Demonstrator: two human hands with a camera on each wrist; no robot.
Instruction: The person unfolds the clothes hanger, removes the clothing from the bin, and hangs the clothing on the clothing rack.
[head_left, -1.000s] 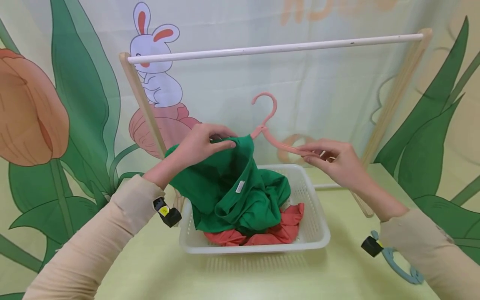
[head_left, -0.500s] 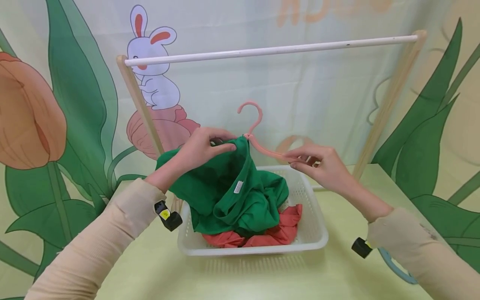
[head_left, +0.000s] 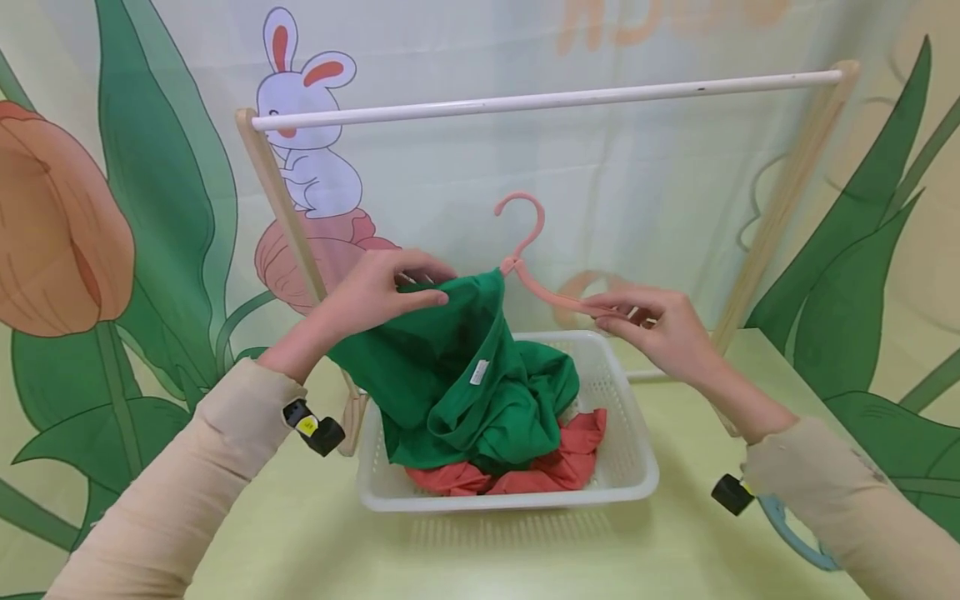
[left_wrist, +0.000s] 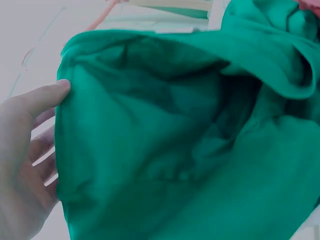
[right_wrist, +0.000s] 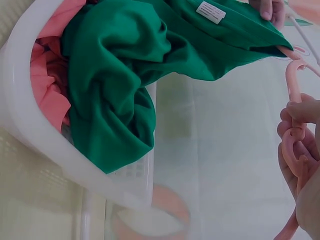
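From where I sit, I have the left hand (head_left: 375, 287) reaching in from the lower left, thumb pointing right across the front of the cloth and fingers behind it; its grip is pinched on the edge of the green garment (head_left: 442, 358). The right hand (head_left: 663, 321) comes from the lower right, its grip closed around the end of a pink hanger (head_left: 542, 292), thumb below, fingers above.

I see the white basket (head_left: 517, 501) on the table (head_left: 540, 558) below both hands. Red cloth (head_left: 577, 454) lies in it, with the lower part of the green garment bunched on top.

The garment's raised edge meets the hanger's neck between my two grips, and the hanger's left arm disappears into the cloth. The hook stands up, in front of and below the rack's white bar (head_left: 525, 102).
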